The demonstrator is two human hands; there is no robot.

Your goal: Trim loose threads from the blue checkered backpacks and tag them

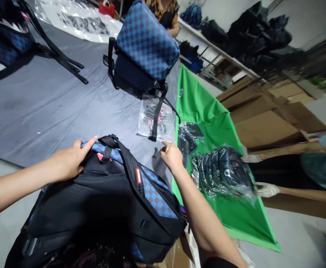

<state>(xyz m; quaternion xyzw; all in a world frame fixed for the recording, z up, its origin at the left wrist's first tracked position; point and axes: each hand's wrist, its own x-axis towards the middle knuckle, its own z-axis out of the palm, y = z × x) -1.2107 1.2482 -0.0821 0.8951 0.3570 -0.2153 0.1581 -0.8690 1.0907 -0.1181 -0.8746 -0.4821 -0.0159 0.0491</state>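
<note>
A black backpack (104,201) with blue-and-black checked panels and a small red label lies tilted against the near table edge. My left hand (70,160) grips its checked top edge, the forefinger stretched along it. Closed near the plastic bag, my right hand (173,158) has a small dark thing at the fingertips that I cannot make out. A clear plastic bag (144,119) with black and pink print lies just beyond that hand. A black strap from a second checked backpack (148,41) rests across this bag.
Another backpack (6,41) with an eye-and-teeth design lies far left on the grey table cover (54,100). To the right, a green cloth-lined bin (207,108) holds several plastic-wrapped items (221,167). A co-worker's gloved hands (267,190) touch them. Another person stands behind the table.
</note>
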